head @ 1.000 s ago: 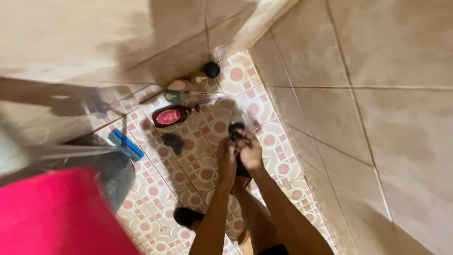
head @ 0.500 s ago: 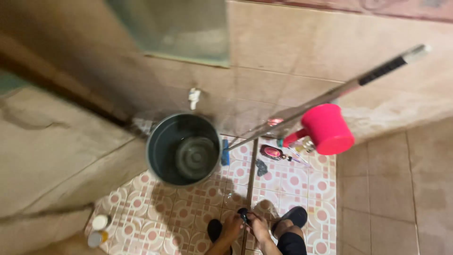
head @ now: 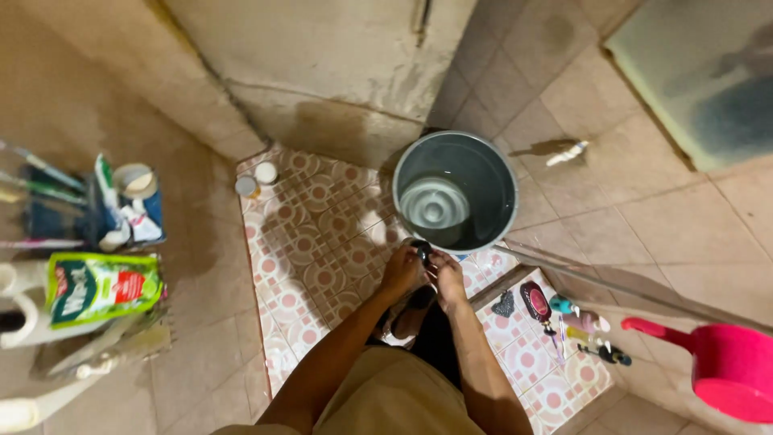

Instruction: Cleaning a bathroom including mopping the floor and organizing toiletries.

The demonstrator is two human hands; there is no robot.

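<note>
**Head view swung round, hands stayed locked on the small dark thing**

Head camera turned hard between half a second back and this moment: the grey bucket [head: 456, 192], which sat left of centre then, now stood just beyond the hands, and the pink dipper [head: 731, 366] slid well off to the bucket's right, low in the frame. The hands did not let go through all of that.

Nearest, the left hand [head: 403, 272] and right hand [head: 448, 279] were pressed together, fingers curled, both closed on a small dark object [head: 420, 249] held just short of the bucket's near rim. What that object was could not be told; too small and too shaded. My read: the work was still with that object, and only the head had moved.

Right of the bucket and nearer, a dark red bottle [head: 535, 300] and other toiletries lay on the patterned floor tiles [head: 322, 234]. Left of the bucket, two small round lids [head: 256, 179] sat by the wall. Well left, a green packet [head: 101, 287] rested on a white fixture.
</note>
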